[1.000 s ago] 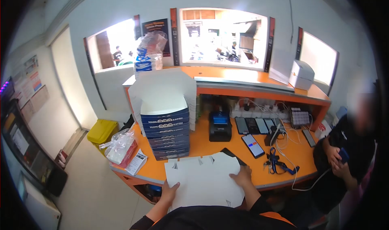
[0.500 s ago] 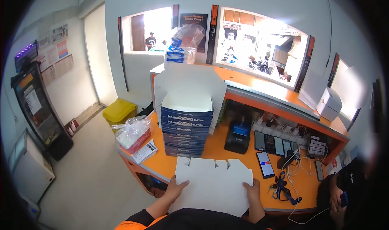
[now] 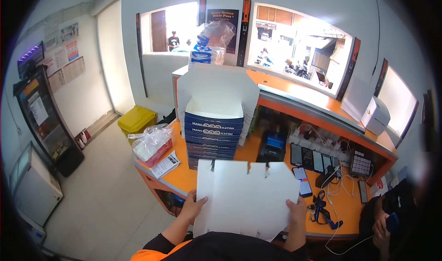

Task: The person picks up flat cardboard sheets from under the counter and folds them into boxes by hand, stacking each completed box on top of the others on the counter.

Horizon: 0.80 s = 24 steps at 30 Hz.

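Between my two hands I hold a flat white cardboard box blank (image 3: 248,199), slotted along its far edge. My left hand (image 3: 194,206) grips its left side, thumb on top. On the right side my right hand (image 3: 296,211) grips it the same way, fingers hidden beneath. Just beyond the blank rises a tall stack of folded food boxes (image 3: 214,134), dark blue with white lettering, their white lids raised at the back. The blank's far edge overlaps the foot of the stack in this view.
A plastic-wrapped red package (image 3: 154,146) and a printed paper (image 3: 165,164) lie left on the orange counter (image 3: 183,180). To the right are a black printer (image 3: 271,146), several phones (image 3: 317,160), cables and a lanyard (image 3: 322,210). A seated person (image 3: 391,215) holds a phone at far right.
Both hands have raised the blank, moving it up and slightly right, so it now covers more of the counter and the stack's base. The seated person's phone has shifted up a little.
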Tool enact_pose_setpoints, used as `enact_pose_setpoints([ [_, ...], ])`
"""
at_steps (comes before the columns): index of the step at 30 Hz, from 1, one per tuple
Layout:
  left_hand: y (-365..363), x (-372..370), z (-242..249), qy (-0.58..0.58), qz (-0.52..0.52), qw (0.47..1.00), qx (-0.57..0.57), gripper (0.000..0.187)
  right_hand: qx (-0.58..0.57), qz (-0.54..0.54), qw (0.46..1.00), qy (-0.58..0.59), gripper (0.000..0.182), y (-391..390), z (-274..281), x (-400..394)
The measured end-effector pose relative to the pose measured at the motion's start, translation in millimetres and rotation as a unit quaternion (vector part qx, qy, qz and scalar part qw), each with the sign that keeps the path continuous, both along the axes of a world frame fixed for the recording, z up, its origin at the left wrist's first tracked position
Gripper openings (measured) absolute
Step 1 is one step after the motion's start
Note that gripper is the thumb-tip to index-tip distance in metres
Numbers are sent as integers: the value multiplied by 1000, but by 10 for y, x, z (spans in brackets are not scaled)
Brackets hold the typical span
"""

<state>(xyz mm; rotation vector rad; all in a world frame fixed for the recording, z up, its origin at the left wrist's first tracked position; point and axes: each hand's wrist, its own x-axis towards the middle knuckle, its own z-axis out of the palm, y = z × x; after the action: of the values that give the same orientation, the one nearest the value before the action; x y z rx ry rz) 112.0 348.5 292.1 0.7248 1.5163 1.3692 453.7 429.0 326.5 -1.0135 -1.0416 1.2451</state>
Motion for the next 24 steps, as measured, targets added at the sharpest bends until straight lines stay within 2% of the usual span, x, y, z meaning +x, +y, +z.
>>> enact_pose_setpoints([
  [2, -52, 43, 217, -67, -2, 997, 27, 55, 45, -36, 998, 30, 36, 36, 95, 82],
  [5, 19, 37, 60, -49, -85, 991, 92, 50, 141, -71, 984, 82, 43, 154, 115, 209],
  [8, 125, -28, 86, 79, -227, 970, 21, 44, 206, -88, 971, 83, 50, 167, 124, 315],
  [9, 150, -37, -23, 75, -211, 974, 31, 41, 223, -92, 968, 76, 51, 171, 154, 332],
  [11, 210, -59, -264, 71, -182, 979, 52, 37, 255, -29, 964, 77, 49, 55, 264, 356],
  [12, 193, -78, -192, 80, -197, 976, 47, 36, 269, 2, 960, 75, 48, 3, 283, 376],
  [14, 118, -136, 1, 99, -232, 967, 37, 35, 240, 63, 968, -15, 41, 9, 227, 509],
  [15, 147, -201, -59, 104, -240, 957, 128, 34, 223, 92, 969, -59, 40, 9, 187, 558],
  [17, 191, -314, -283, 107, -249, 913, 306, 32, 208, 104, 971, 61, 43, 18, 73, 443],
  [18, 130, -296, -259, -33, -239, 953, 186, 31, 201, 112, 966, 118, 46, 39, 26, 383],
  [21, 89, -261, -67, -70, -230, 924, 298, 28, 211, 72, 972, 69, 57, 27, -137, 284],
  [22, 128, -304, -77, -223, -209, 937, 168, 27, 200, 73, 966, 144, 44, 14, -122, 247],
  [24, 97, -303, 124, 31, -220, 950, 221, 28, 231, 25, 970, 71, 30, -24, 16, 173],
])
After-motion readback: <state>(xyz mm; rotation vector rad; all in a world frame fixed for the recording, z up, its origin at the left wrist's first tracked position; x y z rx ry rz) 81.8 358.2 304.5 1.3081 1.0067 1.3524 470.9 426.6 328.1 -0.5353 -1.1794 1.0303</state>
